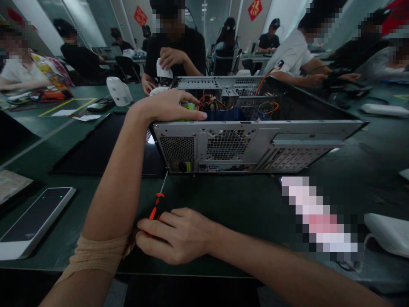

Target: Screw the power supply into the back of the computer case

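Note:
A desktop computer case [262, 132] lies on its side with its rear panel facing me and its upper side uncovered, showing wires and parts inside. My left hand [169, 105] lies over its top left edge, thumb and fingers stretched out. Closed around a red and black screwdriver [154, 209], my right hand [179, 236] is low in front of the case. The thin shaft points up and away, its tip by the panel's lower left corner; whether it touches a screw I cannot tell. Left of the case, a black side panel [92, 145] lies flat.
On the left are a white device with a dark screen [38, 213] and a plastic bag [14, 183]. A white device [388, 232] and a blurred-out strip [319, 213] are on the right. A person [175, 51] across the table handles a white object [163, 68].

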`<state>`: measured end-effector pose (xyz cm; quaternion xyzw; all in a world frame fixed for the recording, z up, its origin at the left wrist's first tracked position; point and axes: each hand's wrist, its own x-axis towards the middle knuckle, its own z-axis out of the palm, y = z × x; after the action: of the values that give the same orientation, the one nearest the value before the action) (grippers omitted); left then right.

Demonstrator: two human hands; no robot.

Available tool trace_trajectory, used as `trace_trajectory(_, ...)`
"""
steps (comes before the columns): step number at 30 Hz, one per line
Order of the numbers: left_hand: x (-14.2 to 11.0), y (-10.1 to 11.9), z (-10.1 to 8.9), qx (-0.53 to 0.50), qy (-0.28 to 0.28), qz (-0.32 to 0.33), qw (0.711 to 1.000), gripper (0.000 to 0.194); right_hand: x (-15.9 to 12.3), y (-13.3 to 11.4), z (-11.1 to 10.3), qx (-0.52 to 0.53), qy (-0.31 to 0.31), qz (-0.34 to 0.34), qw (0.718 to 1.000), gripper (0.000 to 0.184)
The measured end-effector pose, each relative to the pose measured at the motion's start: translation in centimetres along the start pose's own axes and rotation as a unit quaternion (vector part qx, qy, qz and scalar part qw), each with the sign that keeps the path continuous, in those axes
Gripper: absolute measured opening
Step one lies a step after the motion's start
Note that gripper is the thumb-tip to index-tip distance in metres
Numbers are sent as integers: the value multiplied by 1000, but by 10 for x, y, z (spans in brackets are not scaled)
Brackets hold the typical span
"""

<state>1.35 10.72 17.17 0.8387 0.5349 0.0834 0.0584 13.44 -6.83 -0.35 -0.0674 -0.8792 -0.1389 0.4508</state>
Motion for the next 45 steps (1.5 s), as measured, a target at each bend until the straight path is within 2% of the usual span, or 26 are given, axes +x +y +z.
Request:
trace_trajectory(14,1,-4,0,-9,1,16,1000,81,-3,-1,1,-1,-27,0,1000,16)
trace_trajectory(19,1,-5,0,-8,1,10,1000,82,-5,-2,3,-17,12,8,1000,24)
trace_trajectory(21,1,-4,0,-7,0,9,1000,82,-5,-2,4,-24,18,4,1000,19)
trace_trajectory(29,0,-2,-1,-16,-8,2,1000,84,-5,0,2,-16,-19,-4,1000,14)
trace_trajectory(34,-5,0,-2,-17,-12,12,1000,93,-5,3,-2,24,-64,-21,997,24)
trace_trajectory(40,-6,1,-3,-10,-9,22,1000,101,-4,2,1,-1,-36,20,999,25)
trace_trajectory(43,-4,0,-2,-11,-8,24,1000,99,-4,1,2,-9,-21,20,1000,13)
trace_trajectory(45,-4,0,-2,-11,-11,25,1000,99,-4,1,2,-10,-3,17,1000,13)
